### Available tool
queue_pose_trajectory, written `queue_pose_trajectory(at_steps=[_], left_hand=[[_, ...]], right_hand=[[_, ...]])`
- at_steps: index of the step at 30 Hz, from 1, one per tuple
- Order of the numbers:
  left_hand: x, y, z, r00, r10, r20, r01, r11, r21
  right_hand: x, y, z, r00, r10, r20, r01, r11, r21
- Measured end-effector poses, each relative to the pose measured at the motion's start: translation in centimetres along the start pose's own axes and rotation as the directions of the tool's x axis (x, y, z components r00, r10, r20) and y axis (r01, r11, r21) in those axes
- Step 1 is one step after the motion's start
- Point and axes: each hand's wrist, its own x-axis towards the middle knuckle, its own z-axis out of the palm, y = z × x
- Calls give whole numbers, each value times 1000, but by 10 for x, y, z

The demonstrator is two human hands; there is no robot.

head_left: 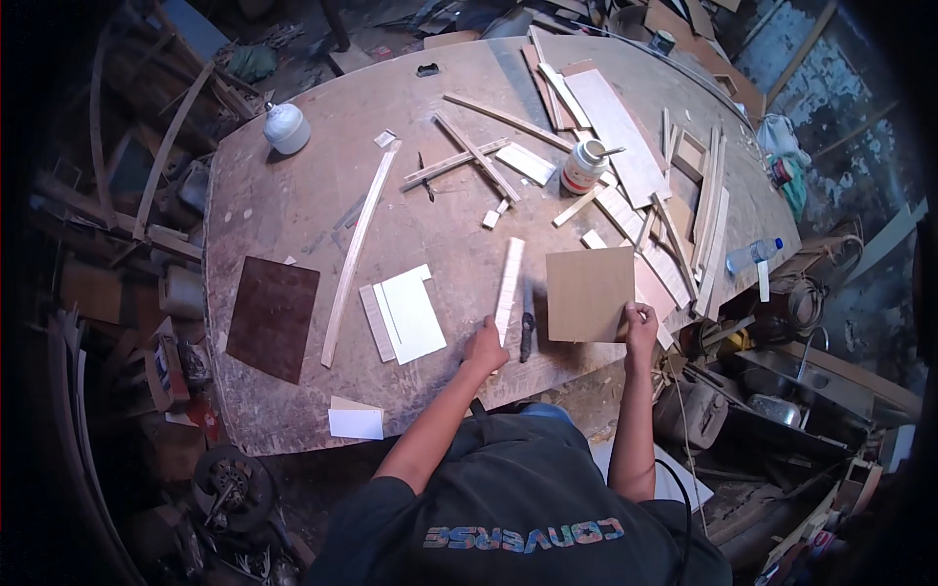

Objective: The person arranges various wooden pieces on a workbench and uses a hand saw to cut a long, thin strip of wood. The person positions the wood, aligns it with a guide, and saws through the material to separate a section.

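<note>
tan, near-square, thin wood panel [590,293]: at 10 o'clock from the right hand [641,327], the nearer of the two, and at 3 o'clock from the strip, with a gap between them.
panel's axis: sides close to equal, so no clear long axis; one edge faces 12 o'clock. whether its lower edge touches the bench [264,205], i cannot tell.
narrow, pale, straight wooden strip [509,283]: reaches out from the left hand [484,347], its far end just past 12 o'clock, long axis running nearly 12 to 6.
hands: well apart; the left clamped around the strip's near end, the right pinching the panel at its 4 o'clock corner.
slim, dark-handled tool [528,334]: lying between strip and panel, handle toward 6 o'clock.
white, notched flat board [415,317]: at 10 o'clock from the left hand, apart from it.
</note>
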Motion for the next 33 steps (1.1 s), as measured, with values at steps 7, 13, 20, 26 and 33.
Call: queue_pose_trajectory(at_steps=[7, 13, 20, 26, 33], left_hand=[[51, 13, 47, 955, 234, -180, -295, 770, -565], [27, -55, 35, 836, -37, -548, -358, 720, -594], [-52, -182, -4, 726, -451, -519, -280, 495, -822], [-106, -224, -8, 699, -641, -317, -156, 296, -942], [-113, -235, 5, 704, -534, -469, -137, 545, -827]], right_hand=[[-4, -7, 20, 1000, 10, 15, -11, 999, 47], [-30, 1, 60, 982, 131, 136, -130, 991, -15], [-57, 111, 143, 969, 76, 234, -35, 984, -174], [-88, 106, 183, 899, 114, 422, -2, 966, -258], [-99, 124, 199, 789, 78, 609, 212, 896, -390]])
